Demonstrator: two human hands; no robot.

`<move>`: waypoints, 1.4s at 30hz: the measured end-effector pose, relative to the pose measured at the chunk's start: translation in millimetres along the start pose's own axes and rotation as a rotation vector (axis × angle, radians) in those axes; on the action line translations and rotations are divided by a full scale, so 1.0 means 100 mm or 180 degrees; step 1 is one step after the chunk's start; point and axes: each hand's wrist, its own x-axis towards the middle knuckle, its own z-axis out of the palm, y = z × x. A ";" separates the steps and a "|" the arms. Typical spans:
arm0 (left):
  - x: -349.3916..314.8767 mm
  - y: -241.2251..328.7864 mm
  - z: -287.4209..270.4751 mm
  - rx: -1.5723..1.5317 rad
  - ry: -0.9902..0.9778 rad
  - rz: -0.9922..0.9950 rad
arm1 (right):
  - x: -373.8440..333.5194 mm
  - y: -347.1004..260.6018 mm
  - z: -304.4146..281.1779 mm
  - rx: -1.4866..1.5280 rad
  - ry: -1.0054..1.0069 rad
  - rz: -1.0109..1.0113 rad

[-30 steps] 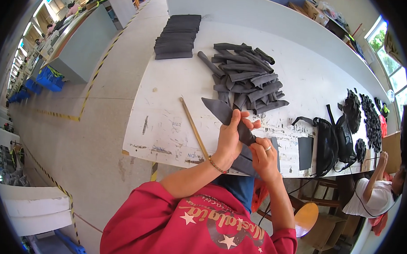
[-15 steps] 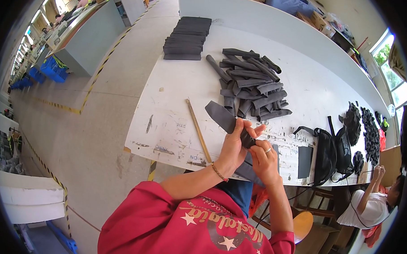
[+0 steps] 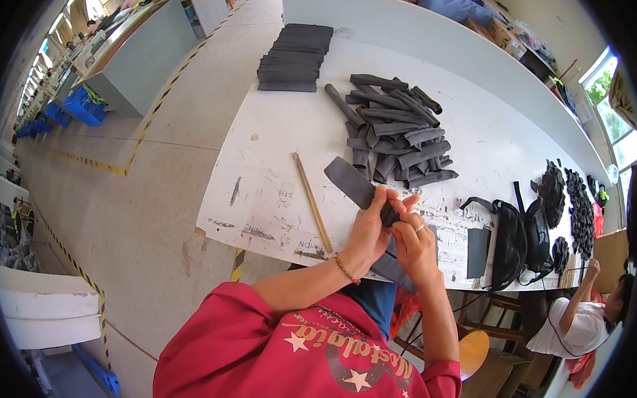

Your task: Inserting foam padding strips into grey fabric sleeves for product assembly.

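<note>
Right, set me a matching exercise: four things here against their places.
1. Dark fabric piece
2. Slim yellowish stick
3. Neat dark stack
4. Black strapped bags

A. White table, far left corner
B. Between fingers of left hand and right hand
C. Table, right of both hands
D. Table, near left wrist

Pairs: 1-B, 2-D, 3-A, 4-C

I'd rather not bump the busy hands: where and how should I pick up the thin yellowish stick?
Probably best pinched at mid-length, from above and its left: the stick, long and slim, lies on the white table with its near end close to the wrist of the left hand, while the dark strip in that hand is on its right.
</note>
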 end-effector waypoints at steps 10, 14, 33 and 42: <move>0.23 0.24 0.07 0.0667 -0.0289 0.0374 | 0.07 -0.06 0.34 0.1493 0.1499 0.1864; 0.19 0.37 0.19 0.0972 -0.0899 0.0501 | -0.08 -0.27 0.16 0.1894 0.2057 0.1793; 0.09 0.38 -0.34 0.3051 0.0281 0.0633 | -0.70 0.23 -0.33 0.1517 0.1127 0.3000; 0.25 0.19 -0.87 0.5019 0.0071 0.1472 | -1.24 0.42 -0.11 0.0434 0.0406 0.3486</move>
